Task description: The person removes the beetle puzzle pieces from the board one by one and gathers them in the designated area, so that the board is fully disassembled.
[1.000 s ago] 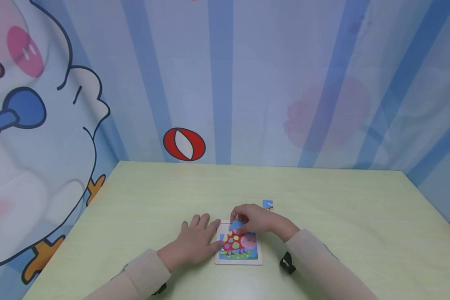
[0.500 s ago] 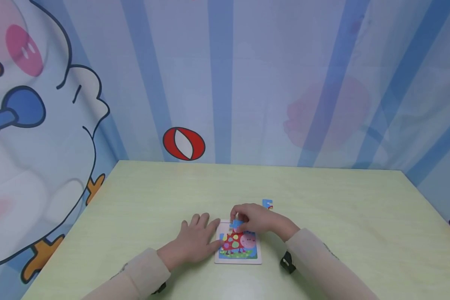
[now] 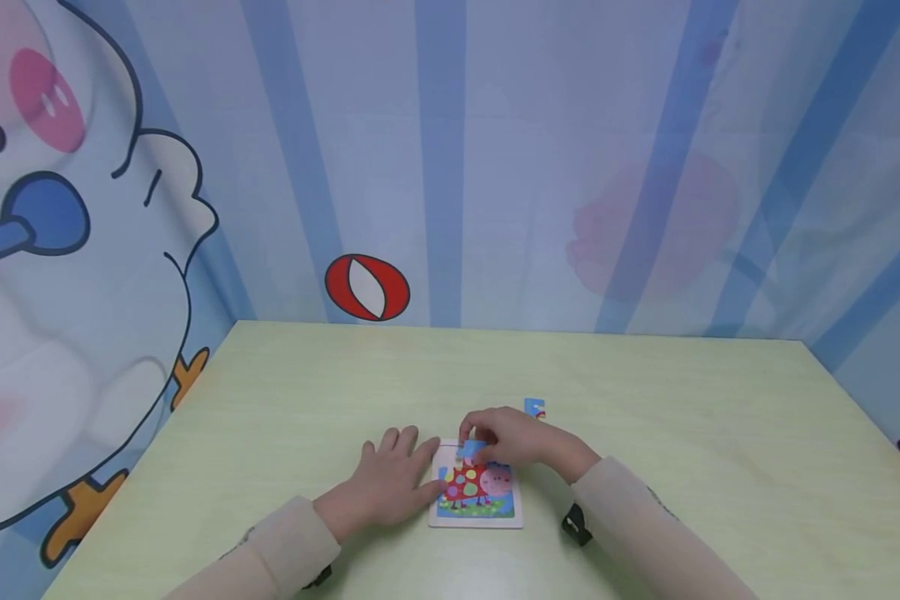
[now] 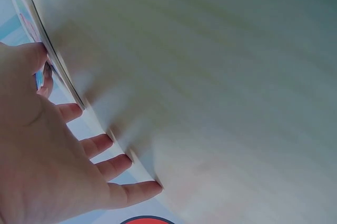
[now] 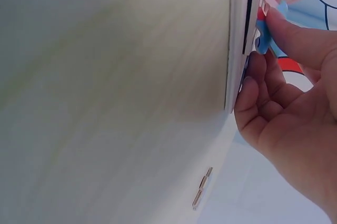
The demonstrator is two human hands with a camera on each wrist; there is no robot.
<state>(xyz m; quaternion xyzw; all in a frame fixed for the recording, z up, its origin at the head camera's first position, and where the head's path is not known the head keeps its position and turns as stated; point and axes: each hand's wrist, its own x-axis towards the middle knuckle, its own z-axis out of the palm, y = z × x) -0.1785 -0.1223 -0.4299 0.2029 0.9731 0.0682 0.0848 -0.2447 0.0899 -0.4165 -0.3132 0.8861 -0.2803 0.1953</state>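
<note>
A small jigsaw puzzle (image 3: 476, 523) in a pale frame lies on the table, its picture a pink pig in a red spotted dress. My right hand (image 3: 506, 437) pinches a blue puzzle piece (image 3: 473, 450) between thumb and fingers over the upper part of the puzzle. In the right wrist view the piece (image 5: 263, 37) stands tilted at the puzzle's surface, its other side hidden by the fingers. My left hand (image 3: 387, 483) lies with spread fingers on the table, the thumb on the frame's left side. The left wrist view shows these fingers (image 4: 113, 166) touching the tabletop.
A loose blue puzzle piece (image 3: 535, 407) lies on the table just beyond my right wrist. The pale wooden table (image 3: 645, 392) runs back to a blue striped cloth backdrop (image 3: 525, 167) with cartoon figures.
My right hand and the pinched puzzle piece have shifted very slightly left, and the piece's tilt differs a little. My left hand stays in place on the frame.
</note>
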